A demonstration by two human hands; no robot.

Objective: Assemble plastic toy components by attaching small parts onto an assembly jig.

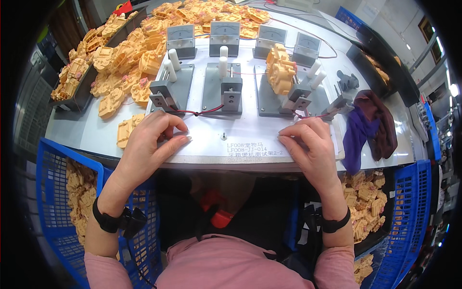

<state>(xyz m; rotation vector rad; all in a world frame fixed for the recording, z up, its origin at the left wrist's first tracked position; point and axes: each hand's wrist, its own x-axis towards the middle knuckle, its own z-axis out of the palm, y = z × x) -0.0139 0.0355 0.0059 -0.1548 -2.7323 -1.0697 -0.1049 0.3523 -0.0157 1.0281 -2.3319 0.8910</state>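
My left hand (161,137) rests at the front of the white work surface, fingers loosely bent, thumb and forefinger slightly apart with nothing seen between them. My right hand (310,142) lies farther right in a similar pose, also without a visible object. Between them stands a small metal toggle-like stud (224,137). Beyond the hands are grey test fixtures with white posts, including a left one (173,89) and a middle one (221,91). An orange plastic gearbox (281,70) sits upright on the fixture right of the middle. Beside my left hand lies another orange gearbox (129,131).
Panel meters (224,38) stand in a row behind the fixtures. Orange gearboxes pile up (127,60) at the left and back. Red-black wires (197,113) link the fixtures. A purple-brown cloth (368,125) lies right. Blue crates (72,144) flank my lap below the table edge.
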